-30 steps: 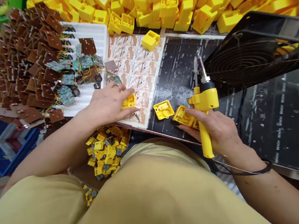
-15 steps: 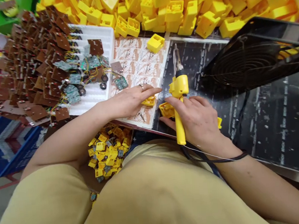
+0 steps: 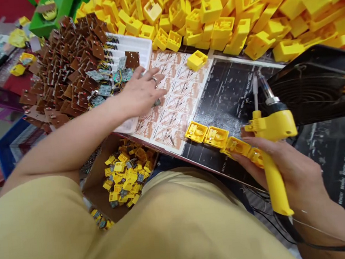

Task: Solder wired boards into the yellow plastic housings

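My left hand (image 3: pixel 140 92) is open, palm down with its fingers spread, over the right edge of the white ribbed tray (image 3: pixel 139 43). Part of a small circuit board (image 3: pixel 157 103) peeks out beneath its fingers. In my right hand (image 3: pixel 295 170) is a yellow soldering gun (image 3: pixel 277 125), its tip pointing away from me and a thin wire trailing from the handle's lower end. Several open yellow plastic cases (image 3: pixel 216 136) stand in a row along the bench's near edge, and the right thumb overlaps those at the row's right end.
A heap of brown circuit boards (image 3: pixel 72 70) covers the tray's left side. Yellow cases (image 3: pixel 210 10) are piled along the back. A black fan (image 3: pixel 309 88) stands at right. Below the bench, a cardboard box (image 3: pixel 95 190) holds filled yellow cases; a blue crate (image 3: pixel 5 149) is beside it.
My left hand has moved from the yellow cases leftward to the tray, its fingers spreading. My right hand has shifted right with the soldering gun, uncovering the row of cases. The view has shifted.
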The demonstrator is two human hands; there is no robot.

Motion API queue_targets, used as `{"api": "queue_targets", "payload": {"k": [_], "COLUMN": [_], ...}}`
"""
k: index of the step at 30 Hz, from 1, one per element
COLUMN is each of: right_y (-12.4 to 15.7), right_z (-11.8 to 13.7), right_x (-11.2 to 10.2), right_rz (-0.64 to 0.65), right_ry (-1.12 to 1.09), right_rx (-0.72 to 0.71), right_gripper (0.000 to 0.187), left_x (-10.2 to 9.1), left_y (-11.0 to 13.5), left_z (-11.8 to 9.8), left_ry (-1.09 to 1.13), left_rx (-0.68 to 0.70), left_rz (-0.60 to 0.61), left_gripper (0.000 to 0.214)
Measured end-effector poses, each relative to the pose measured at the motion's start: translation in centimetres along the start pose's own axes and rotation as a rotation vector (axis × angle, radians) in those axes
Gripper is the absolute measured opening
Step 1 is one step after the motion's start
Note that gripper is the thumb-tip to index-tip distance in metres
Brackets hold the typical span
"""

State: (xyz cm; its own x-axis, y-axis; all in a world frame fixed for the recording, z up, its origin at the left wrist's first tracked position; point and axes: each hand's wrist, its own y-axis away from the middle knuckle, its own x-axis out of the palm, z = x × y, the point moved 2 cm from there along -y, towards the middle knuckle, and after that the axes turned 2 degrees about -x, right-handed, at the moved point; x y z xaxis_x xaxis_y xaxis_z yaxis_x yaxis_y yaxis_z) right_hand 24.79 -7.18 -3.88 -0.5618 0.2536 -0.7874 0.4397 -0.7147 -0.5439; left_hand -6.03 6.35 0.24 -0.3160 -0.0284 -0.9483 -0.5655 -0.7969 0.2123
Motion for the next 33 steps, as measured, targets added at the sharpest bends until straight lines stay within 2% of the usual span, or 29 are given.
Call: {"api": "queue_targets", "payload": {"k": [3, 5, 8, 10, 12, 15, 17, 21, 25, 28, 31, 33], "right_y": [0.9, 1.2, 1.0, 0.3, -0.9, -3.0, -4.2, -4.9, -4.7, -5.1, -6.0, -6.4], "right_z": [0.0, -0.1, -0.2, -0.1, 0.3, 1.2, 1.7, 1.9, 1.8, 2.3, 3.1, 3.5], "right_x": [-0.3, -0.3, 0.0, 0.3, 1.0, 2.8, 4.1, 5.7, 5.3, 4.4, 3.7, 3.5], "right_rz": [-0.033, -0.035, -0.034, -0.039, -0.033, -0.01, -0.004, 0.007, -0.041, -0.119, -0.192, -0.212], "right_ry": [-0.006, -0.004, 0.011, 0.015, 0.008, -0.01, -0.014, 0.007, 0.015, 0.004, -0.012, -0.017], "right_rx": [0.006, 0.006, 0.002, -0.011, -0.02, -0.027, -0.032, -0.019, -0.018, -0.035, -0.126, -0.167], "right_gripper": [0.059, 0.057, 0.051, 0.05, 0.05, 0.048, 0.044, 0.032, 0.033, 0.041, 0.044, 0.041], "left_x": [-0.4, -1.3, -3.0, -3.7, -3.8, -3.9, -3.9, -3.6, -3.1, -2.6, -1.7, -0.9], "left_y": [-0.6, -0.8, -0.8, -1.0, -1.5, -2.5, -3.0, -3.5, -3.6, -3.8, -3.9, -3.8], "left_z": [3.2, 4.8, 6.7, 7.2, 6.6, 4.6, 3.3, 2.2, 1.8, 0.3, -2.1, -3.8], "left_ry": [0.132, 0.298, 0.539, 0.802, 1.05, 1.185, 1.237, 1.331, 1.271, 1.261, 1.443, 1.603], "left_rx": [0.015, -0.039, -0.19, -0.259, -0.274, -0.241, -0.196, -0.133, -0.076, 0.007, 0.048, 0.045], "left_rz": [0.069, 0.015, -0.204, -0.322, -0.34, -0.27, -0.219, -0.091, 0.075, 0.199, 0.318, 0.46], "left_gripper": [0.015, 0.01, 0.027, 0.037, 0.047, 0.065, 0.07, 0.05, 0.024, 0.019, 0.022, 0.016]}}
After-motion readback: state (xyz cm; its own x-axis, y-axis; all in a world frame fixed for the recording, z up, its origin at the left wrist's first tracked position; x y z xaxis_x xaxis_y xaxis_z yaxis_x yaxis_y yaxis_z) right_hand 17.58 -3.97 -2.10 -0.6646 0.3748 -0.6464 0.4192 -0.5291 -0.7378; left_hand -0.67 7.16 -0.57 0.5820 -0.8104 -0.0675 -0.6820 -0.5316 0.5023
